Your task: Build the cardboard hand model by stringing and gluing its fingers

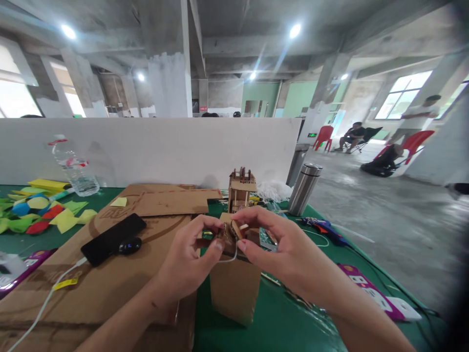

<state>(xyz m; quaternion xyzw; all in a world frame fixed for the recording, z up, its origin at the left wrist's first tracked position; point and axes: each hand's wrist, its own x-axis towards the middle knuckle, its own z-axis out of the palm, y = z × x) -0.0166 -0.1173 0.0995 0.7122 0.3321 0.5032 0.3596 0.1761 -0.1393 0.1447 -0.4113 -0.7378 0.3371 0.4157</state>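
Observation:
My left hand (200,244) pinches the left side of a small cardboard part (229,232) at the centre. Fingers of my right hand (271,234) close on a round cardboard disc (236,229) with a short pale stick (244,227) poking out of it. A white string (231,259) loops below the fingertips. Directly beneath both hands stands an upright cardboard box (234,293). Behind it rises a small cardboard structure (242,188) with pale sticks as posts. How the disc joins the part is hidden by my fingers.
Cardboard sheets (161,274) cover the left, bearing a black phone (113,239) on a white cable and a black mouse-like object (130,246). A water bottle (75,168) and paper scraps (40,210) lie beyond. At right are a steel flask (305,190), a blue glue gun (324,230) and a power strip (373,291).

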